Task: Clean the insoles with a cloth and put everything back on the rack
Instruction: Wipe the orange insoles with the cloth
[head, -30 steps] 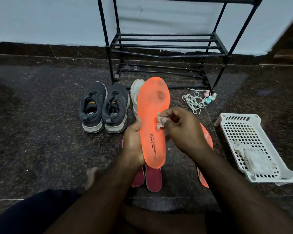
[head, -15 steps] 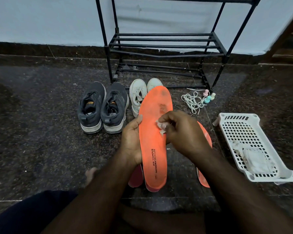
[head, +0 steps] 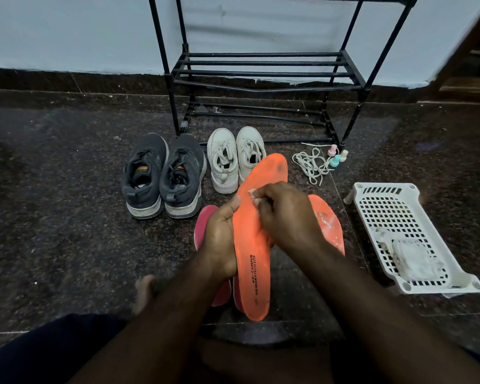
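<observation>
My left hand (head: 221, 239) grips an orange insole (head: 254, 261) by its left edge and holds it up over the floor, toe tilted toward the far right. My right hand (head: 286, 214) pinches a small white cloth (head: 254, 195) and presses it against the insole's upper half. A dark smudge shows near the toe. A second orange insole (head: 327, 223) lies on the floor under my right wrist. Two pink insoles (head: 205, 228) lie beneath the held one, mostly hidden. The black metal rack (head: 261, 73) stands behind with bare shelves.
A pair of dark grey sneakers (head: 164, 176) and a pair of white sneakers (head: 234, 159) stand on the dark stone floor before the rack. White laces (head: 311, 164) and small pastel bottles (head: 336, 156) lie by the rack's right leg. A white plastic basket (head: 385, 206) holding white cloth sits at right.
The held insole has dropped lower and tilted its toe to the right, uncovering the white sneakers. My right hand with the cloth has slid up along it.
</observation>
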Demonstrator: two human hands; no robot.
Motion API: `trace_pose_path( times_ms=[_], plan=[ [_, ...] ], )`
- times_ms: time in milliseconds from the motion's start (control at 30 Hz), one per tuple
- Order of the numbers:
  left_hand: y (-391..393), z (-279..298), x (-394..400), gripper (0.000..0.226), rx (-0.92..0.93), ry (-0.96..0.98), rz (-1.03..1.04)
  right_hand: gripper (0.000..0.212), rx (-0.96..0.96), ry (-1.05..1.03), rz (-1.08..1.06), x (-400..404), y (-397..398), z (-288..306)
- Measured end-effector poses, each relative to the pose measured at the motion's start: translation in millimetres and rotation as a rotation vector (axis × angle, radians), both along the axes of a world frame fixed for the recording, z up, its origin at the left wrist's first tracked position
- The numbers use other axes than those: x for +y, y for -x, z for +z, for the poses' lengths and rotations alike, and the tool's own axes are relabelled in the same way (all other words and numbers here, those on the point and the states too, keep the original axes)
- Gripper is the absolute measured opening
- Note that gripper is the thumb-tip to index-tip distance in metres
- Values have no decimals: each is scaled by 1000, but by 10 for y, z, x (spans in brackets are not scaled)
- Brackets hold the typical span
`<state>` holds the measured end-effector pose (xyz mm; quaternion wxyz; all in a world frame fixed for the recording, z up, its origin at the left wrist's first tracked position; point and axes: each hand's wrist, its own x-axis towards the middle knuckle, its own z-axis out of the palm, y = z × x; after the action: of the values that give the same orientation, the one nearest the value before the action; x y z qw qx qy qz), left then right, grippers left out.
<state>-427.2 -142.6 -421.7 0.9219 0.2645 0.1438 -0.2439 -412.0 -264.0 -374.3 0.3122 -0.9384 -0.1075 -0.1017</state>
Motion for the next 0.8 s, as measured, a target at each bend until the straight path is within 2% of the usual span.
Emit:
trace_pose_path(
  times_ms=[133,267,367,500,600,733,800],
  plan=[
    [-4,-21,23,58,-8,-18,-18,16,39,28,130,122,151,-80],
    [19,-9,-17,50,-38,-12,-6,10,-143,-109,-61,-39,16,54],
    [42,-5,-55,53,-52,-64,-66,11,-124,-100,-147,-134,-80,107],
    [32,-1,-38,49,-40,6,-60,13,15,-76,68,-10,62,46],
    [30,46,15,42,-76,70,-49,15,-7,-150,64,-51,69,94],
    [21,72,81,66,-124,98,-69,12,45,-291,-54,-229,-43,137],
    [18,85,72,68,-139,106,-96,12,52,-294,-35,-223,-37,122]
  ],
)
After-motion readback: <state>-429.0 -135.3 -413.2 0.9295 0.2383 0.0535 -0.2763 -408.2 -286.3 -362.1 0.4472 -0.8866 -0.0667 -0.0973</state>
